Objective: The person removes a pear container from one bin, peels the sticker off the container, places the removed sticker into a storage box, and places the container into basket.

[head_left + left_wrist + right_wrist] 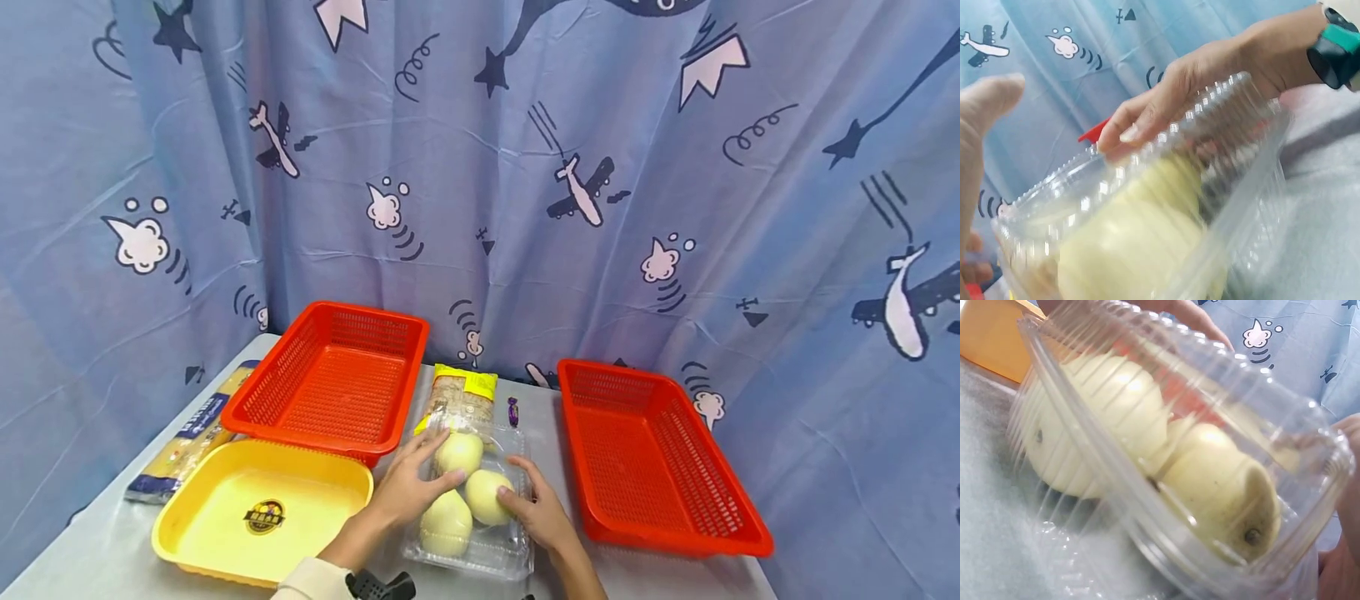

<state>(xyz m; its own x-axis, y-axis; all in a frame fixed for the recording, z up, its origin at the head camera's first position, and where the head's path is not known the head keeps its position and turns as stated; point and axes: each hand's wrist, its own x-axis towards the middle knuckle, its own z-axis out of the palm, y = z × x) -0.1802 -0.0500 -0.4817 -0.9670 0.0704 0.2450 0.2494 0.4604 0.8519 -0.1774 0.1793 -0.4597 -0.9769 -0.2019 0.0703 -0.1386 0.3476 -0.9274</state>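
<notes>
A clear plastic box point(498, 560) with ridged sides holds several pale yellow pears point(446, 525), three of them plain in the head view. Along its left side lies my left hand point(408, 492), its thumb stretched out over the pears; the left wrist view has that thumb standing up away from the rim. My right hand point(546, 512) holds the right side, with bent fingers and thumb at the rim in the left wrist view. Through the ridged wall in the right wrist view, a pear point(1222, 494) shows its dark end.
Red baskets stand on both sides, one at left point(337, 392) and one at right point(622, 442). A yellow tray point(300, 492) sits front left, beside a long pasta packet point(195, 442). Behind the box are a yellow-topped bag point(465, 392) and a purple-wrapped candy point(513, 412).
</notes>
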